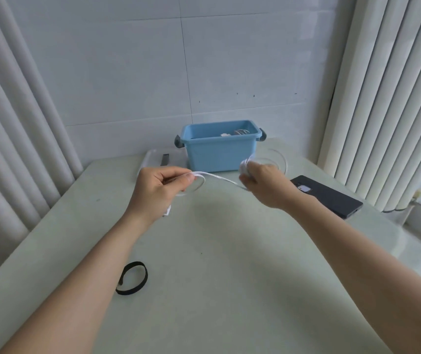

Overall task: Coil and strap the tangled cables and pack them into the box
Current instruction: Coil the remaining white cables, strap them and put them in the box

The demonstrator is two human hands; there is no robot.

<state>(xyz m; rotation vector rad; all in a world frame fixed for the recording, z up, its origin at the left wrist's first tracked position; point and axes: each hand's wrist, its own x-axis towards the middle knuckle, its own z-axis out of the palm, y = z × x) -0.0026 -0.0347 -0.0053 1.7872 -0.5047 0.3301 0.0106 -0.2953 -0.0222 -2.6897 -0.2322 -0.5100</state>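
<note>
Cable (219,178) hangs above the table (230,290), just in front of the box (219,152); I judge coiling is the step in hand. My left hand (158,190) pinches a loop between thumb and fingers, and my right hand (263,182) curls round a white bundle. The straight span between them runs left to right, dipping rightward. Next I would need to wind in the slack, then fetch the strap (132,278).

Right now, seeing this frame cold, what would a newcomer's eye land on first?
The left hand pinches a loop of white cable and the right hand grips its bunched coils, a strand stretched between them above the table. Behind them stands the open blue box; a black strap lies nearer, beside the left forearm.
</note>
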